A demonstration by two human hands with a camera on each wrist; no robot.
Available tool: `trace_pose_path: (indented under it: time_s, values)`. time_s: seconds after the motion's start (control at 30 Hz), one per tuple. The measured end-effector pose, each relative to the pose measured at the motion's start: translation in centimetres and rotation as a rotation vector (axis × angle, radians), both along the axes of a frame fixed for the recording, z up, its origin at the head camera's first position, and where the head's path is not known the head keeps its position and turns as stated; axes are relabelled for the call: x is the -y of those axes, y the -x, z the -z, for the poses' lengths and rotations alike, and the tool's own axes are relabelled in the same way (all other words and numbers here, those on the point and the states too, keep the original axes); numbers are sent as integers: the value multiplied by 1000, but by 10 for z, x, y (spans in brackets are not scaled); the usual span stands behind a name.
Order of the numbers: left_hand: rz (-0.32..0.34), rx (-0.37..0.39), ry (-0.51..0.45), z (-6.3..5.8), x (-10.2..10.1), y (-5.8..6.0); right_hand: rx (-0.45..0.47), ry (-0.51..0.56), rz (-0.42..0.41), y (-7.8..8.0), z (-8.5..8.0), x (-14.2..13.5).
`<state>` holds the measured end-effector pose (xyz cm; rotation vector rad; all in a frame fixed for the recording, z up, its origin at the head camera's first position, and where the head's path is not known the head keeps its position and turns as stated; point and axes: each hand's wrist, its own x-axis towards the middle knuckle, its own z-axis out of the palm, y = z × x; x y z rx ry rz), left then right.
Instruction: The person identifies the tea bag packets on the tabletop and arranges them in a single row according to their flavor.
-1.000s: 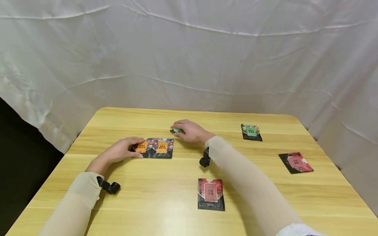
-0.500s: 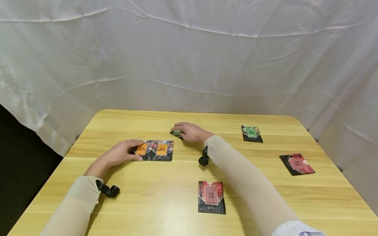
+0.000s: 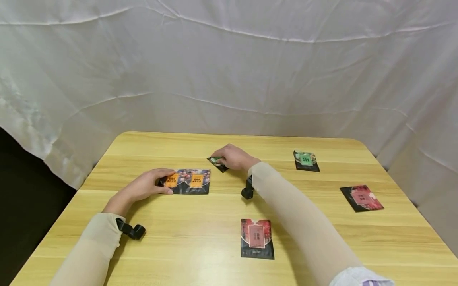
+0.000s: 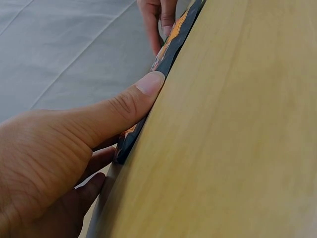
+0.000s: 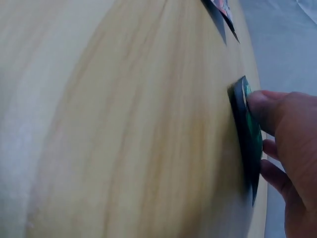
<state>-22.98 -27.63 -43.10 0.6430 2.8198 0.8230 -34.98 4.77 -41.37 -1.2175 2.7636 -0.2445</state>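
Two orange-labelled sachets lie side by side on the table. My left hand (image 3: 146, 184) holds the left sachet (image 3: 171, 180), its thumb along the near edge and its fingers at the far side, covering the left end. The right sachet (image 3: 197, 181) shows whole. Farther back, my right hand (image 3: 234, 157) pinches a green-and-black sachet (image 5: 249, 134), thumb on its printed face and fingers at its far edge; the hand hides much of it in the head view. That sachet sits at a slant, just behind and right of the orange pair.
Another green-labelled sachet (image 3: 305, 160) lies at the back right of the wooden table (image 3: 179, 246). One red-labelled sachet (image 3: 362, 198) rests at the right, a second red sachet (image 3: 257, 239) near the front middle. A pale cloth (image 3: 229, 79) hangs behind the table.
The green sachet under my right hand has turned to a slant, its near corner now pointing toward me, and more of it shows. My left hand and the orange sachets stay in place.
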Motion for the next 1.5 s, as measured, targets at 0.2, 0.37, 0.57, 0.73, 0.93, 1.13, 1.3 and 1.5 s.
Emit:
trace_pose_path:
  time_s: [0.2,0.37,0.57,0.73,0.93,1.13,1.3,1.5]
  values:
    - [6,-8,-4,0,1,0,-39,-19,40,0,3,-2]
    - [2,-3,-2,1,1,2,40,19,112,-2,3,-2]
    - [0,13,1,3,1,4,122,29,169,-4,2,-5]
    - [5,9,-2,2,0,7,173,-8,147,-1,-7,-9]
    - [7,-2,5,3,1,11,181,-24,133,0,-7,-15]
    - [2,-1,5,4,2,13,130,43,180,-2,0,-17]
    - [-5,12,7,4,2,14,96,63,207,-5,3,-18]
    - [1,10,9,3,1,16,101,57,219,-9,2,-22]
